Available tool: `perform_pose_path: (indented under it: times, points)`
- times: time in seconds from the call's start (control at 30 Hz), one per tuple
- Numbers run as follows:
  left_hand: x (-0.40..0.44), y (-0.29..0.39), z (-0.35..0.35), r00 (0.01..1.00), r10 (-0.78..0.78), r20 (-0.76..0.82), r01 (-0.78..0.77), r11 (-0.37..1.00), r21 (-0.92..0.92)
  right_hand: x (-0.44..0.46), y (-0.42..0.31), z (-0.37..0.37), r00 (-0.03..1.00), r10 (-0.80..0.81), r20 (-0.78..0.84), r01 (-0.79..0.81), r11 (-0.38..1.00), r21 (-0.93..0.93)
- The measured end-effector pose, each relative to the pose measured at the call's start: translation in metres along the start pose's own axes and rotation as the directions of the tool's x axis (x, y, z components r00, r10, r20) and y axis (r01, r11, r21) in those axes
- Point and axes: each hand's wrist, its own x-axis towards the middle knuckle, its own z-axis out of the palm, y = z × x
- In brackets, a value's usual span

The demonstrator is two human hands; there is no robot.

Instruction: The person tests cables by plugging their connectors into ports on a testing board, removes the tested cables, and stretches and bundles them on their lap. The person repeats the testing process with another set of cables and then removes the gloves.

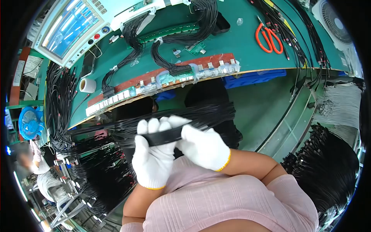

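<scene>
Both my hands wear white knit gloves with yellow cuffs. My left hand (154, 158) grips a bundle of black cables (216, 115) from below, its fingertips curled over the far side and its thumb at the near side. A smooth, wide black band (164, 137) runs across the bundle between my hands; whether it is tape or a strap, I cannot tell. My right hand (205, 147) is closed at the band's right end, thumb against it, other fingers partly hidden. The bundle lies level above my lap, in front of the bench edge.
On the green bench (232, 44) stand a test instrument with a screen (71, 27), a connector board (166, 79) with plugged-in harnesses, red-handled scissors (268, 38) and a tape roll (87, 85). More black cables hang left (102, 174) and right (324, 166). A blue fan (31, 123) is at left.
</scene>
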Motion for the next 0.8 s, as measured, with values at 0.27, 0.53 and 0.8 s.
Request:
perform_pose_path:
  times: [0.27,0.53,0.8]
  points:
    - [0.012,-0.004,0.003,0.994,-0.053,-0.095,0.044,0.995,-0.093,0.011,0.007,0.012,0.986,-0.019,-0.166,0.046,0.985,0.165]
    - [-0.008,0.077,-0.056,0.939,0.204,-0.277,-0.175,0.976,0.127,0.002,-0.059,-0.051,0.971,-0.226,-0.077,0.237,0.951,0.200]
    - [0.017,0.081,-0.121,0.911,0.243,-0.333,-0.207,0.968,0.140,-0.017,-0.084,-0.075,0.833,-0.497,-0.243,0.492,0.866,-0.083]
